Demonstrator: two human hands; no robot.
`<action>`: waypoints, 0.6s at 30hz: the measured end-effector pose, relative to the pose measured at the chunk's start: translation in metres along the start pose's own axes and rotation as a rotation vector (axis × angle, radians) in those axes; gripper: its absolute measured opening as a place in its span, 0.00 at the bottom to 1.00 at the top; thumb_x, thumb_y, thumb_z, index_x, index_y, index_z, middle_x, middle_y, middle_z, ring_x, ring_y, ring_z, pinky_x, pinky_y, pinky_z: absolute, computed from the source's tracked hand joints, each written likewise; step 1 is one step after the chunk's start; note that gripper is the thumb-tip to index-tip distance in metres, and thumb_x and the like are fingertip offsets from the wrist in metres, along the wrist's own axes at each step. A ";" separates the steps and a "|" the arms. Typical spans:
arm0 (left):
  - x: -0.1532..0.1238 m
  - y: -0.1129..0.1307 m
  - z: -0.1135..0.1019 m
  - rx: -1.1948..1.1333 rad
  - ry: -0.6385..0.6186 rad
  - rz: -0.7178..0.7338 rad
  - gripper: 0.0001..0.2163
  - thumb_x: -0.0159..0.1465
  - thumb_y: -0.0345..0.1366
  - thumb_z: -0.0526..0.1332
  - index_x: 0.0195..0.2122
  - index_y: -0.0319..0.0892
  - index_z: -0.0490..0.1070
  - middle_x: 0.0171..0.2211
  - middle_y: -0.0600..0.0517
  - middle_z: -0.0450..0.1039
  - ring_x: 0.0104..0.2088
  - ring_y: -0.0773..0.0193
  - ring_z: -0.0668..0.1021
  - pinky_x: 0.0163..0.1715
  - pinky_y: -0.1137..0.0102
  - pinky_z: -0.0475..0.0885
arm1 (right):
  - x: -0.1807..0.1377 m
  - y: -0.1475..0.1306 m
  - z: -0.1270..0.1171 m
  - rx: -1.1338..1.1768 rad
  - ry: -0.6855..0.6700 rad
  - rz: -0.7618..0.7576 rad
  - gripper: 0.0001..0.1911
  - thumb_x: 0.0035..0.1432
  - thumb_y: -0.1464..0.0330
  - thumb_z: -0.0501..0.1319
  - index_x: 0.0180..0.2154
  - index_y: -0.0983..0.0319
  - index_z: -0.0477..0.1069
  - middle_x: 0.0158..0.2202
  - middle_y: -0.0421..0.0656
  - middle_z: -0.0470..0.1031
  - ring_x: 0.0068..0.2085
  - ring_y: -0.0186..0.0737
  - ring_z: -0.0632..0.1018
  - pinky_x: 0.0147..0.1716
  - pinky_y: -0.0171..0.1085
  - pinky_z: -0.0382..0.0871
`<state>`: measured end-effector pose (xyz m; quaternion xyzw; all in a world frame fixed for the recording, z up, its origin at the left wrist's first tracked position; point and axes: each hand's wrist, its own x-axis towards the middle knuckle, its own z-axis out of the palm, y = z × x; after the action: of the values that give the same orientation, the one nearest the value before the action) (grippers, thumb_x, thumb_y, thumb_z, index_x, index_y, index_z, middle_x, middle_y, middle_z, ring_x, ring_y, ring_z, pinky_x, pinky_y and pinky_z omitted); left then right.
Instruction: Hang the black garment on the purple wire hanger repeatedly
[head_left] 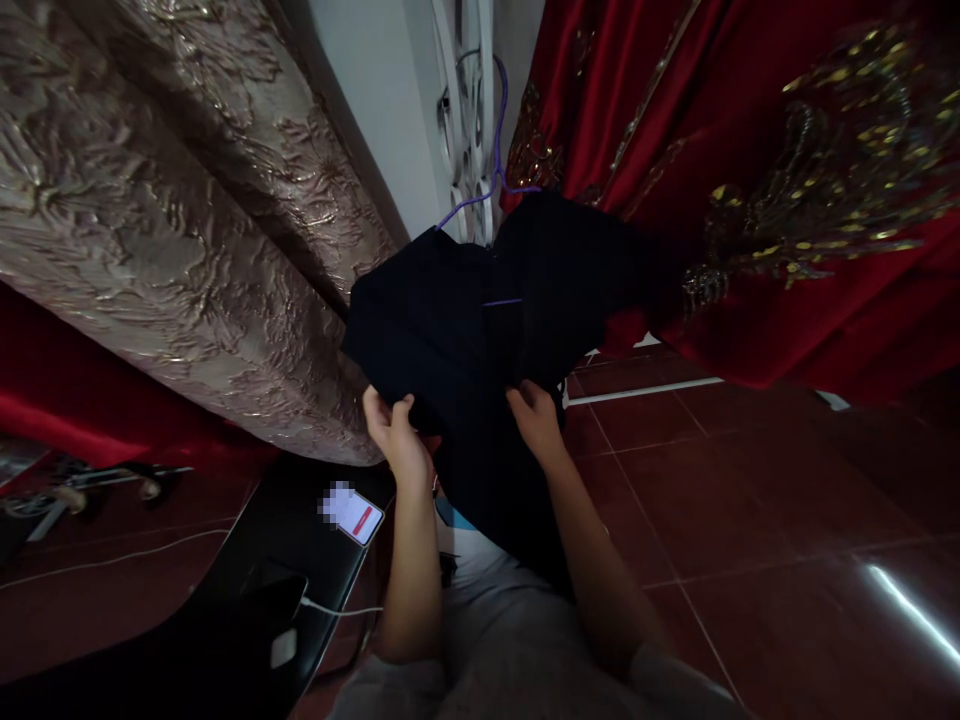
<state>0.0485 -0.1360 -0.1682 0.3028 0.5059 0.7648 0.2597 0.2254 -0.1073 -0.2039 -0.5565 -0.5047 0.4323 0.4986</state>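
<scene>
Black garment (450,320) on a purple hanger (496,130): we are gripping it, left hand (394,425) and right hand (534,418) apart; phone (352,512) text blurred.

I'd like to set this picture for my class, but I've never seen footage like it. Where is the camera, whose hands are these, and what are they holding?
This is one picture from a camera worn on a person's head, looking forward and down, so the two bare arms rising from the bottom edge are that person's own. The left hand and right hand each grip the lower part of a dark garment, which hangs on a purple hanger. Around it hang a gold patterned curtain and red cloth with gold embroidery. At lower left, a black surface bears a lit phone and a white cable. The floor is dark red tile.
</scene>
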 end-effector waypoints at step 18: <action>-0.035 -0.033 0.036 0.207 -0.610 0.109 0.00 0.66 0.32 0.62 0.38 0.43 0.71 0.33 0.52 0.72 0.37 0.62 0.76 0.42 0.69 0.70 | 0.006 -0.064 -0.011 0.325 -0.172 -0.105 0.19 0.58 0.52 0.66 0.28 0.62 0.75 0.17 0.36 0.66 0.20 0.29 0.63 0.23 0.33 0.56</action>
<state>0.1019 -0.1268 -0.1945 0.5694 0.4630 0.5962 0.3255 0.2282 -0.1031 -0.1391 -0.4025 -0.4973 0.5275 0.5589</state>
